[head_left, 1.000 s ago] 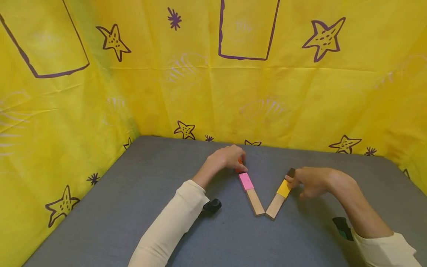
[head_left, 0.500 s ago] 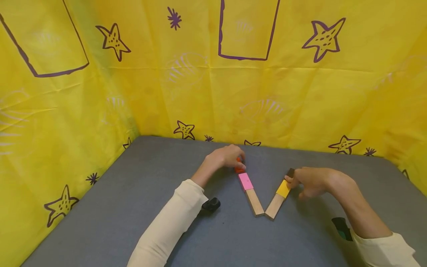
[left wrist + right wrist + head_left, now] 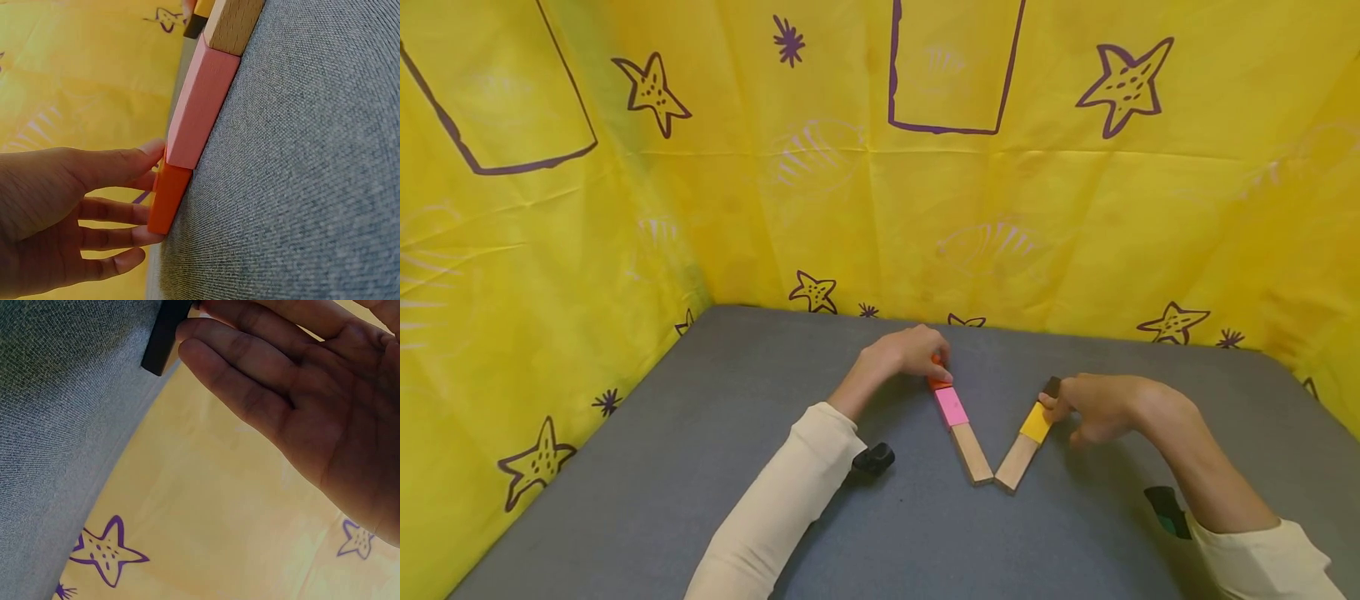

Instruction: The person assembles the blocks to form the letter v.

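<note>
Two rows of blocks form a V on the grey tabletop. At its far left tip, my left hand (image 3: 913, 352) pinches an orange block (image 3: 170, 199) between thumb and fingers, its end against the pink block (image 3: 952, 407). A plain wooden block (image 3: 972, 454) continues that row down to the point of the V. On the other side, a second plain wooden block (image 3: 1015, 463) leads to a yellow block (image 3: 1036, 422) and then a dark block (image 3: 167, 337). My right hand (image 3: 1097, 406) reaches in from the right, its fairly straight fingertips touching the dark block's side.
Grey fabric covers the tabletop (image 3: 895, 542). A yellow printed curtain (image 3: 850, 208) with starfish drawings stands behind and along the sides. A black wrist device (image 3: 874, 458) hangs under the left sleeve, and another dark one (image 3: 1168, 512) sits by the right sleeve.
The orange block in my left hand has shifted slightly toward the pink block, narrowing the dark gap between them. My right hand stays almost still at the dark block.
</note>
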The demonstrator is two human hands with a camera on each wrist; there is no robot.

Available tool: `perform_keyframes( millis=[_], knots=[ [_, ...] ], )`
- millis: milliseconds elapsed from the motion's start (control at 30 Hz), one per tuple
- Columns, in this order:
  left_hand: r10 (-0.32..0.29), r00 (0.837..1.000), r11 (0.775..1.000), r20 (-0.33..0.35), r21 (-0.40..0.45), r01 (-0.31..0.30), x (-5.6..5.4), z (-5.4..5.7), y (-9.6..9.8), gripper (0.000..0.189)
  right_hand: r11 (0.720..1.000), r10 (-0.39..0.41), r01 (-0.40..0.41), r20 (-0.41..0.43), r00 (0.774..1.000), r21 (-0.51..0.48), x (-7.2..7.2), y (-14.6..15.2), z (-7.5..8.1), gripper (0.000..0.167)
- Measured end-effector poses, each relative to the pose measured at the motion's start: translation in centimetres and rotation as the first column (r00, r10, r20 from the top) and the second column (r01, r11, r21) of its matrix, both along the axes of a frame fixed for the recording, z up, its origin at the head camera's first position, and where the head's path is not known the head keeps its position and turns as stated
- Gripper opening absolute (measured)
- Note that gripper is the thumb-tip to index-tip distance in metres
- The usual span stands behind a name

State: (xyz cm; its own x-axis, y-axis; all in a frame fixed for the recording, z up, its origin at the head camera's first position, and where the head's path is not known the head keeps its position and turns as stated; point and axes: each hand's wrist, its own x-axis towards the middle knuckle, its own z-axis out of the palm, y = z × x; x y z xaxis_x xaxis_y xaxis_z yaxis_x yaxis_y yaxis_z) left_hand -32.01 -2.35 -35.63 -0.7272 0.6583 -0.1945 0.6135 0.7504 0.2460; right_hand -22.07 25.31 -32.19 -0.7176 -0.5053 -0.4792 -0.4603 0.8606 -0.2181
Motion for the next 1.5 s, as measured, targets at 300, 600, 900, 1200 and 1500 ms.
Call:
perform_keyframes(
  millis=[300,600,900,1200,1500],
  knots=[
    [-0.005,1.000,1.000,0.003,0.001,0.005,-0.04,0.04,0.02,0.032,1.000,-0.001,0.001,-0.012,1.000,0.001,0.17,0.24,0.00,0.051],
    [0.007,1.000,1.000,0.023,0.010,-0.007,0.08,0.05,-0.23,0.031,1.000,0.008,-0.008,-0.002,1.000,-0.009,-0.05,0.08,-0.16,0.051],
    [0.005,1.000,1.000,0.027,0.010,-0.005,0.08,0.10,-0.26,0.031,1.000,0.006,-0.006,-0.010,1.000,0.000,-0.05,0.04,-0.16,0.051],
    [0.007,0.999,1.000,0.035,0.011,-0.008,0.12,0.25,-0.22,0.032,1.000,-0.004,0.004,-0.015,1.000,0.008,0.06,0.07,-0.14,0.052],
    [0.012,0.999,1.000,0.041,0.020,-0.013,0.10,0.10,-0.21,0.032,1.000,0.005,-0.005,-0.021,1.000,0.010,0.09,0.05,-0.16,0.051]
  ],
)
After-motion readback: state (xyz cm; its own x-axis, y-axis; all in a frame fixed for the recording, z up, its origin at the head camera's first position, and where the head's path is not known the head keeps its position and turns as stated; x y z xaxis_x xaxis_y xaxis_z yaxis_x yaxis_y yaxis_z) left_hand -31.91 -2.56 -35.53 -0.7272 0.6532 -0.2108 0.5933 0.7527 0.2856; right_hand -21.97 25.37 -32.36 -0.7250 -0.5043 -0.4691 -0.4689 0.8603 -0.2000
